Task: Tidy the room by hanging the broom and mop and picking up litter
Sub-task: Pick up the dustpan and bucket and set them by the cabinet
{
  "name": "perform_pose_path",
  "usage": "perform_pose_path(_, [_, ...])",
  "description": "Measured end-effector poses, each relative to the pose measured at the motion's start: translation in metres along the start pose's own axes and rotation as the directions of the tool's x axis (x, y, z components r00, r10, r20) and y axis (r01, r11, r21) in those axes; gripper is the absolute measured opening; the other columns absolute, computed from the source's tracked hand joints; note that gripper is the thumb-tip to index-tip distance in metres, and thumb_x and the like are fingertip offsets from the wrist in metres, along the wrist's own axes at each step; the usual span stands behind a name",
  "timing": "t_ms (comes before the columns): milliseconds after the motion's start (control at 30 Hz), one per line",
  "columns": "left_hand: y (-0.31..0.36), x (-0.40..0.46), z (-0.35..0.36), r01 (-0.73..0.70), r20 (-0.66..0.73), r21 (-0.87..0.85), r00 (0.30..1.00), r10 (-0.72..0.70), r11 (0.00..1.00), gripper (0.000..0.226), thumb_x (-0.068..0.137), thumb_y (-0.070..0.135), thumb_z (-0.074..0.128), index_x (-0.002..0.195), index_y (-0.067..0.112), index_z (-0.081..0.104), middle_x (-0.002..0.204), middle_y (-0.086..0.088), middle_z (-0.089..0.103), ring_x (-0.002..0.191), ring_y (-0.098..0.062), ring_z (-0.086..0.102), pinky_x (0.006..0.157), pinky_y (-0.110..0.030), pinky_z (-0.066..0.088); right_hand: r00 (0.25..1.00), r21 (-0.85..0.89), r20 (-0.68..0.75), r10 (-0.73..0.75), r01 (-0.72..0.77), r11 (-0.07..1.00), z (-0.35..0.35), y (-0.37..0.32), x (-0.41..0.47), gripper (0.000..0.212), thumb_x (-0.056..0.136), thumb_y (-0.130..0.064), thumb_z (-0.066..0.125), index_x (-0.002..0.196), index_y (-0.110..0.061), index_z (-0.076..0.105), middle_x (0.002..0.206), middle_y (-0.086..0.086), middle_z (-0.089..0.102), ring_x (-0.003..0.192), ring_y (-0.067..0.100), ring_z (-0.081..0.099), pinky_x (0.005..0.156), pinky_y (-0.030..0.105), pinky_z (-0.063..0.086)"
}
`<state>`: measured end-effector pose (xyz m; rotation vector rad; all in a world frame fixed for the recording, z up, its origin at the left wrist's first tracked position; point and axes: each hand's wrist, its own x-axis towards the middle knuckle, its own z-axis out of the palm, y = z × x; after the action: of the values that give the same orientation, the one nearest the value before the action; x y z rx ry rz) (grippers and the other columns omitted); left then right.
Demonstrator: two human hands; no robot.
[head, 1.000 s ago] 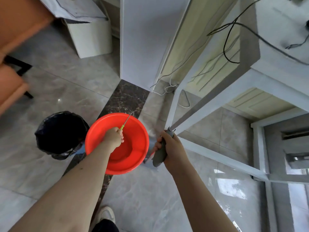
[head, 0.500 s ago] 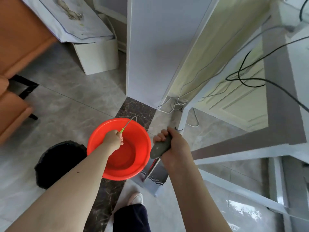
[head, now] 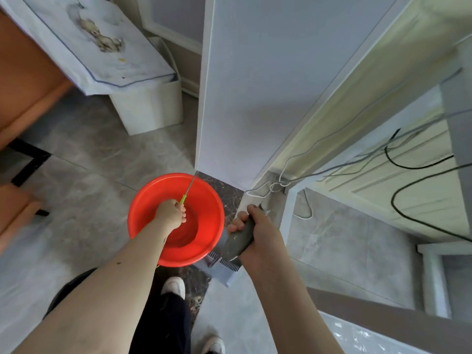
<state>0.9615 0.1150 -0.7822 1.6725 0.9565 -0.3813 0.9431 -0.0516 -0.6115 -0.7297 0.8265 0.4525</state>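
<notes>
While both hands (head: pixel 170 215) grip handles, arms extend downward — forward.

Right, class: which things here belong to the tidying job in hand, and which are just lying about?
In the job:
left hand on the red bucket's wire handle
right hand gripping a grey handle
grey dustpan below it

Lying about:
white bin
loose cables
orange chair

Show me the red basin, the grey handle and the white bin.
Red basin (head: pixel 204 200), head view, on its inner wall.
Grey handle (head: pixel 238 240), head view, on the bare part below the right hand's fingers.
White bin (head: pixel 150 108), head view, on its front wall.
</notes>
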Motion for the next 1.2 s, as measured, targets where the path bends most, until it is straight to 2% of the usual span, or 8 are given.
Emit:
perform_pose_path(100, [0.008, 0.033, -0.006, 0.023, -0.007, 0.069, 1.0, -0.022, 0.997, 0.038, 0.097, 0.004, 0.041, 0.062, 0.018, 0.043, 0.066, -0.002, 0.051, 0.063, -0.02, 0.055, 0.055, -0.025, 0.044, 0.999, -0.061, -0.037, -0.017, 0.014, 0.998, 0.017, -0.005, 0.022, 0.023, 0.097, -0.007, 0.043, 0.076, -0.015, 0.04, 0.037, 0.0, 0.045, 0.026, 0.011, 0.038, 0.033, 0.015, 0.038])
perform_pose_path(233, [0.017, 0.067, -0.015, -0.005, -0.024, 0.117, 1.0, 0.008, 0.993, 0.032, 0.097, 0.007, 0.041, 0.067, 0.012, 0.05, 0.086, -0.019, 0.061, 0.096, -0.038, 0.065, 0.079, -0.044, 0.051, 0.99, -0.185, -0.125, -0.069, 0.045, 0.982, 0.033, -0.017, 0.049, 0.019, 0.097, -0.009, 0.047, 0.078, -0.013, 0.044, 0.038, -0.001, 0.043, 0.025, 0.01, 0.037, 0.032, 0.016, 0.036])
perform_pose_path(333, [0.024, 0.1, -0.021, -0.007, 0.009, 0.186, 1.0, 0.005, 0.983, 0.025, 0.096, 0.012, 0.044, 0.096, -0.005, 0.062, 0.105, -0.027, 0.066, 0.102, -0.042, 0.064, 0.09, -0.053, 0.05, 0.986, -0.267, -0.126, -0.105, 0.069, 0.961, 0.043, -0.031, 0.069, 0.016, 0.096, -0.009, 0.048, 0.081, -0.013, 0.047, 0.041, -0.001, 0.042, 0.026, 0.01, 0.036, 0.031, 0.017, 0.036])
perform_pose_path(433, [0.03, 0.13, -0.017, -0.018, 0.042, 0.245, 0.999, 0.008, 0.969, 0.027, 0.094, 0.013, 0.048, 0.113, -0.004, 0.058, 0.112, -0.028, 0.065, 0.106, -0.041, 0.063, 0.093, -0.052, 0.05, 0.988, -0.295, -0.099, -0.122, 0.088, 0.952, 0.053, -0.042, 0.091, 0.013, 0.095, -0.008, 0.048, 0.084, -0.013, 0.05, 0.041, -0.001, 0.043, 0.028, 0.009, 0.036, 0.031, 0.019, 0.036])
perform_pose_path(633, [0.047, 0.161, 0.014, -0.057, 0.092, 0.092, 0.995, 0.049, 0.994, 0.023, 0.094, 0.004, 0.044, 0.114, 0.0, 0.055, 0.106, -0.019, 0.063, 0.089, -0.027, 0.061, 0.072, -0.038, 0.046, 0.986, -0.344, -0.067, -0.156, 0.124, 0.931, 0.062, -0.05, 0.126, 0.01, 0.096, -0.008, 0.047, 0.088, -0.013, 0.051, 0.042, -0.002, 0.043, 0.03, 0.009, 0.035, 0.033, 0.02, 0.037])
perform_pose_path(933, [0.079, 0.172, 0.04, -0.007, 0.12, -0.138, 0.992, 0.024, 0.99, 0.026, 0.098, -0.001, 0.033, 0.118, 0.004, 0.05, 0.084, -0.006, 0.05, 0.067, -0.017, 0.056, 0.066, -0.029, 0.049, 0.967, -0.382, -0.098, -0.233, 0.18, 0.906, 0.07, -0.066, 0.138, 0.011, 0.097, -0.009, 0.045, 0.088, -0.013, 0.05, 0.039, -0.004, 0.043, 0.029, 0.008, 0.035, 0.033, 0.017, 0.036])
perform_pose_path(1033, [0.081, 0.176, 0.04, -0.003, 0.138, -0.117, 0.99, 0.019, 0.993, 0.028, 0.098, -0.002, 0.032, 0.12, 0.0, 0.05, 0.086, -0.005, 0.051, 0.071, -0.019, 0.059, 0.078, -0.035, 0.05, 0.966, -0.374, -0.097, -0.238, 0.186, 0.909, 0.071, -0.071, 0.138, 0.01, 0.097, -0.009, 0.045, 0.09, -0.012, 0.05, 0.039, -0.004, 0.042, 0.029, 0.008, 0.035, 0.032, 0.017, 0.036])
perform_pose_path(1200, [0.069, 0.181, 0.032, -0.004, 0.115, 0.013, 0.993, 0.002, 1.0, 0.031, 0.098, 0.0, 0.032, 0.122, 0.003, 0.05, 0.121, -0.019, 0.058, 0.095, -0.027, 0.065, 0.063, -0.023, 0.045, 0.974, -0.365, -0.079, -0.21, 0.168, 0.916, 0.067, -0.072, 0.141, 0.004, 0.096, -0.01, 0.047, 0.095, -0.013, 0.05, 0.041, -0.002, 0.045, 0.031, 0.009, 0.037, 0.034, 0.019, 0.038])
